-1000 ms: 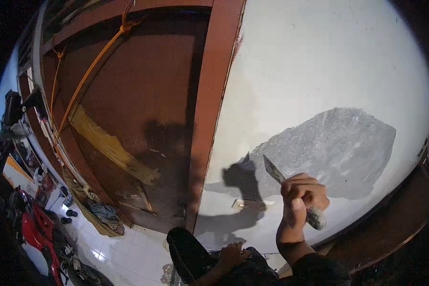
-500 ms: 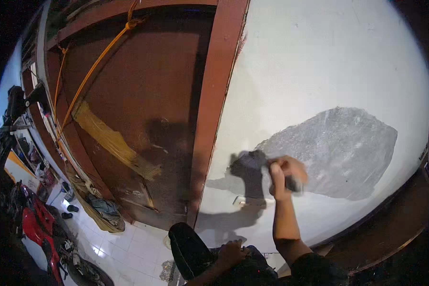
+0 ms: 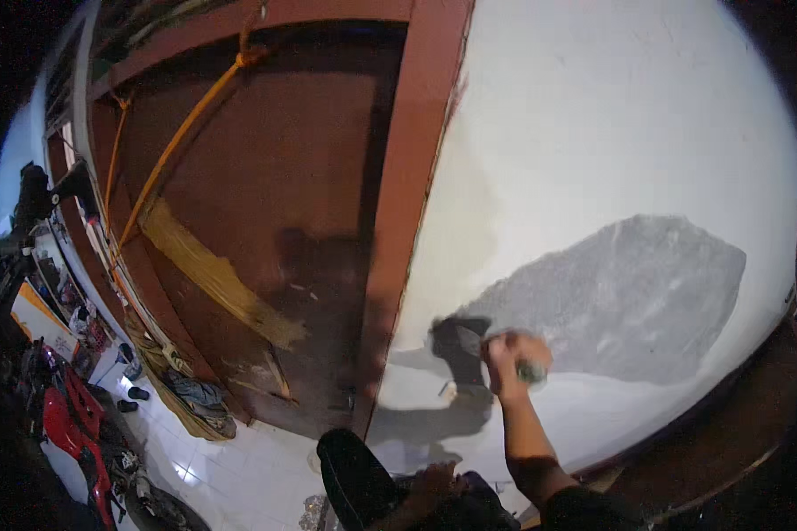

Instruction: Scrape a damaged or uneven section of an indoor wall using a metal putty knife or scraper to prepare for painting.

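Observation:
My right hand (image 3: 512, 361) is closed around the handle of a scraper (image 3: 533, 370). It presses the tool against a white wall (image 3: 611, 133) at the lower left edge of a grey bare patch (image 3: 629, 292); the blade is hidden behind the hand. The hand's dark shadow falls on the wall just to its left. My left hand (image 3: 434, 487) sits low near the bottom edge, resting on a dark object (image 3: 363, 482) in my lap. I cannot tell what that object is.
A red-brown wooden door (image 3: 274, 195) with its frame post (image 3: 407, 195) stands left of the wall. An orange strap (image 3: 186, 133) crosses the door. Cloths (image 3: 195, 389) lie on the white tiled floor (image 3: 239, 469). A red motorcycle (image 3: 80, 434) is parked at the lower left.
My right hand moved left along the wall with the scraper, from below the patch's middle to its lower left edge. The blade, visible before, is now hidden.

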The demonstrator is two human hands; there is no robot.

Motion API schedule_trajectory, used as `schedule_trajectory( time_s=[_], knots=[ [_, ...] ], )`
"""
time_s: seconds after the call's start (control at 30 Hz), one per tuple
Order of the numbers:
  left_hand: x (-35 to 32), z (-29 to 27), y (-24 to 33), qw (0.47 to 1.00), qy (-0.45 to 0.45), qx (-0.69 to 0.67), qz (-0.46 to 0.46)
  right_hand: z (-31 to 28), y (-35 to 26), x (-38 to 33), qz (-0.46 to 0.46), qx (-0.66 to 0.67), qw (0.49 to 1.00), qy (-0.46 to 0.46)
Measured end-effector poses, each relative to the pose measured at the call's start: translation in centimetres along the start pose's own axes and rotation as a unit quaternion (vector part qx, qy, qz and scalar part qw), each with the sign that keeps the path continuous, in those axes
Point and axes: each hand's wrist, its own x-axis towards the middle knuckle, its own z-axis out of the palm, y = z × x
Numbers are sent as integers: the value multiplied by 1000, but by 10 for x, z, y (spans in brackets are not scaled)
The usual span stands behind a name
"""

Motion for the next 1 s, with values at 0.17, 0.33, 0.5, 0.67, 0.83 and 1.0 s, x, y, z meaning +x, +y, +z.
schedule_trajectory(
  time_s=[0.17,0.33,0.5,0.67,0.83,1.0],
  knots=[
    [1,9,-13,998,64,16,-5,-2,-84,9,-125,282,941,137],
    [2,10,-3,997,68,21,20,-16,-53,24,164,-233,956,-73],
    [13,7,-5,997,65,29,31,-27,-72,14,-127,211,968,35],
    [5,4,-7,997,65,46,19,-14,-40,21,-58,-309,945,-92],
    [13,13,-7,996,67,44,38,-20,-50,-19,-116,350,925,89],
    [6,12,-9,995,72,56,41,-18,-28,18,-51,16,995,-84]
  ],
)
